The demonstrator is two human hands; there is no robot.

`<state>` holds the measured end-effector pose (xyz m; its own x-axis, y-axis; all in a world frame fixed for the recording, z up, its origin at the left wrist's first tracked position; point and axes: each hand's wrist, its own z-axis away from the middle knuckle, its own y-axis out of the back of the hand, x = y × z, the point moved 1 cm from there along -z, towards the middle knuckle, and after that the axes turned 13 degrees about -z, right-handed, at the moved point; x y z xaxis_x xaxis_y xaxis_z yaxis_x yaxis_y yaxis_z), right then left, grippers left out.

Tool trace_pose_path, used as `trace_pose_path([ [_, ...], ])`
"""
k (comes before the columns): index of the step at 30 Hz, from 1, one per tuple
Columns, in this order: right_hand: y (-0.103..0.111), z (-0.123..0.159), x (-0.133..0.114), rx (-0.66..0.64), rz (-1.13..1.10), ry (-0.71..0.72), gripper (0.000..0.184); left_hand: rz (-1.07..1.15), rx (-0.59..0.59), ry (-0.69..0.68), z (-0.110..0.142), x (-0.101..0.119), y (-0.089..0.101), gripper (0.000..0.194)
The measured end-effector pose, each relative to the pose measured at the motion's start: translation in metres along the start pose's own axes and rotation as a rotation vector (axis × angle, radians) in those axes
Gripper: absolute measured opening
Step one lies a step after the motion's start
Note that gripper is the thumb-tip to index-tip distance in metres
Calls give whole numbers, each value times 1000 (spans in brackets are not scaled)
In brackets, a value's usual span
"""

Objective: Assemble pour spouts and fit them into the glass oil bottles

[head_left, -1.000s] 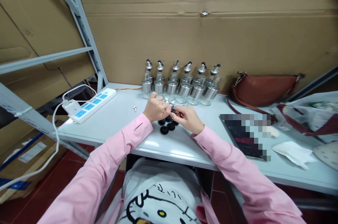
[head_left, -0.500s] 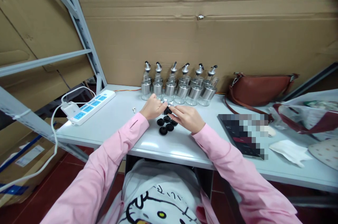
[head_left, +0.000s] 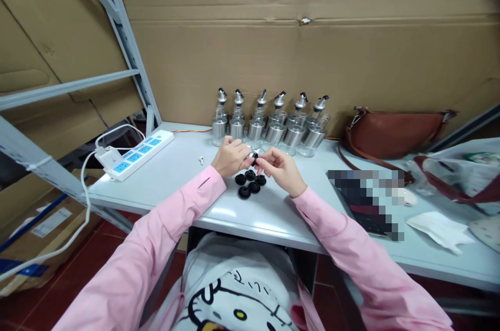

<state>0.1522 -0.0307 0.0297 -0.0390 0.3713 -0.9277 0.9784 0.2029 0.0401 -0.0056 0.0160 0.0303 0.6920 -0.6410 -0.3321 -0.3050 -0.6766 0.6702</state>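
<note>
My left hand (head_left: 233,157) is closed, back of the hand up, around a small silvery piece that looks like a pour spout (head_left: 250,155), mostly hidden by the fingers. At its right end sits a black rubber stopper (head_left: 255,160), pinched between the thumb and fingertips of my right hand (head_left: 282,168). The two parts touch; whether they are fully joined I cannot tell. Just below lie several loose black stoppers (head_left: 254,187) in a cluster on the white table (head_left: 175,180). Behind my hands stand two rows of glass-and-steel bottles (head_left: 275,133), the rear ones topped with silver pour spouts (head_left: 279,99).
A power strip (head_left: 141,156) with a plugged-in charger lies left, near a small white earbud (head_left: 201,160). To the right are a brown bag (head_left: 394,133), a dark, partly pixelated flat object (head_left: 351,201), a white tissue (head_left: 439,229) and a plastic bag (head_left: 469,164). Cardboard (head_left: 242,50) backs the table.
The black stopper has turned from upright below the fingers to sideways between my hands. My left hand has rolled palm down, and my right fingers now pinch the stopper's end. The view has shifted slightly.
</note>
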Motion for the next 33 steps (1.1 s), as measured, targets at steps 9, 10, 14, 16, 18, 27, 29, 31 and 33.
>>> trace_pose_path([
  [9, 23, 5, -18, 71, 511, 487, 3, 55, -318, 606, 14, -48, -16, 62],
  [10, 27, 4, -18, 112, 524, 465, 4, 46, -384, 578, 16, -48, -18, 56],
  [14, 32, 2, -17, 138, 554, 355, 10, 52, -523, 467, 20, -33, -25, 31],
  [16, 32, 1, -15, 68, 549, 263, 12, 54, -568, 458, 21, -24, -28, 29],
  [18, 32, 0, -13, -19, 525, 156, 15, 57, -610, 462, 22, -18, -29, 26],
  [27, 32, 6, -7, -538, 462, -403, 26, 51, -657, 465, 23, -11, -25, 20],
  [29, 31, 7, -5, -567, 482, -434, 26, 63, -649, 476, 22, -10, -25, 20],
  [31, 30, 7, -3, -541, 514, -398, 25, 78, -645, 492, 22, -9, -25, 20],
  [33, 29, 7, -1, -501, 568, -332, 25, 93, -639, 507, 23, -8, -27, 21],
])
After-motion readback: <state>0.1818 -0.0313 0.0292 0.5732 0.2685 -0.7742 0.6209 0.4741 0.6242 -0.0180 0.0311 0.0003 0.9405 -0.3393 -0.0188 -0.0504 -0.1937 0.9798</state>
